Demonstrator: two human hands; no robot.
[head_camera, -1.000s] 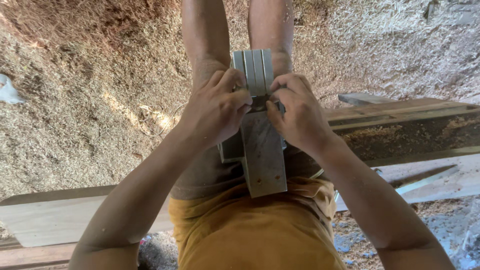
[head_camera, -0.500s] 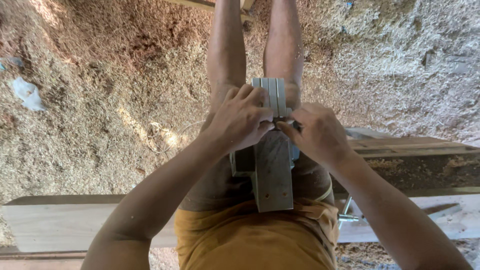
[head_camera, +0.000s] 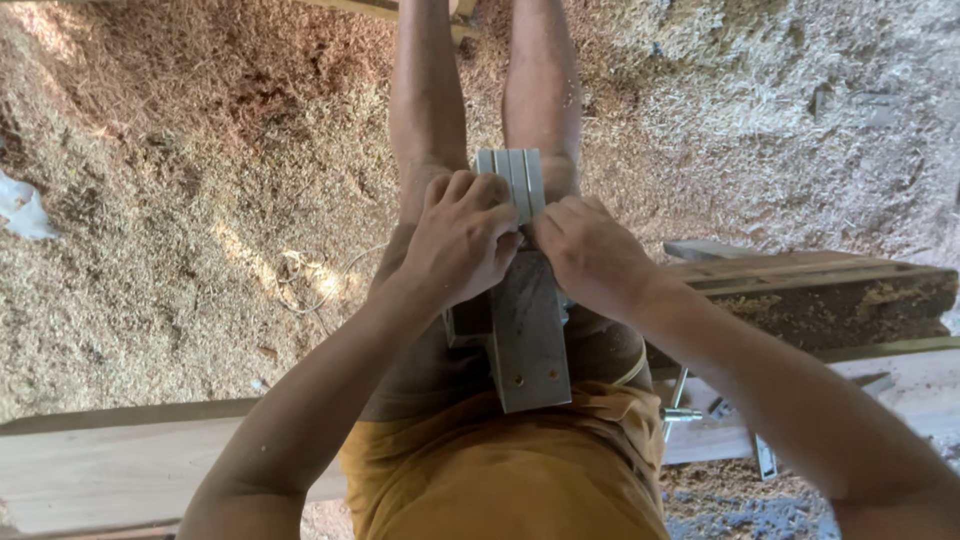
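On our lap, above the sawdust floor (head_camera: 180, 200), we hold a grey metal bracket (head_camera: 525, 320): left hand (head_camera: 462, 240) and right hand (head_camera: 590, 255) have their fingers clenched around its far grooved end. Its near holes look empty; any fastening seems left.

Two hands, the left hand (head_camera: 462, 240) and the right hand (head_camera: 590, 255), grip one grey metal tool (head_camera: 525, 330). Two wooden planks show: one pale plank (head_camera: 120, 470), one dark plank (head_camera: 820, 295).
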